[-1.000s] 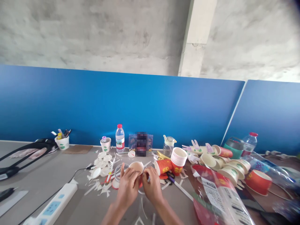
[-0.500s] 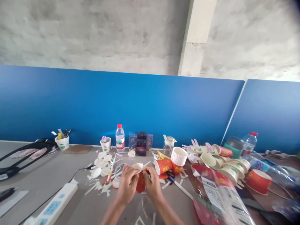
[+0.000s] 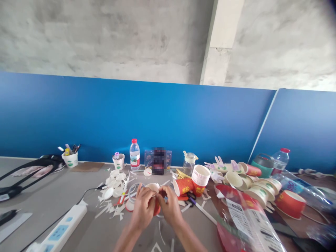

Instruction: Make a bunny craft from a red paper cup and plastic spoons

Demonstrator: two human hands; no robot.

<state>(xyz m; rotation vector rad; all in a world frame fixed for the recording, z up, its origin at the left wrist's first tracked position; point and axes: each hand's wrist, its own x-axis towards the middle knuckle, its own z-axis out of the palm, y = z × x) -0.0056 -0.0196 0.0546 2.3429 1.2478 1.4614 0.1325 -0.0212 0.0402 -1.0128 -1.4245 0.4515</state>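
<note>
Between my two hands is a red paper cup (image 3: 156, 210), its pale inside (image 3: 152, 187) facing up; most of it is hidden by fingers. My left hand (image 3: 144, 203) wraps round the cup's left side. On the right, my right hand (image 3: 168, 203) pinches at the cup's rim with thumb and fingertips. Just left of my hands lie a roll of clear tape (image 3: 133, 191) and a heap of white paper scraps and discs (image 3: 115, 185). To the right, a red paper cup on its side (image 3: 183, 186) rests against a stack of paper cups (image 3: 201, 178).
A water bottle (image 3: 134, 155) and a glass jar (image 3: 189, 164) stand along the blue partition (image 3: 168, 119). At right are several cut cups (image 3: 259, 190) and a red plastic packet (image 3: 241, 213). A power strip (image 3: 64, 225) lies front left.
My right hand's fingers have shifted slightly up along the cup's rim. The cup has turned a little, showing more of its inside and less of its red side.
</note>
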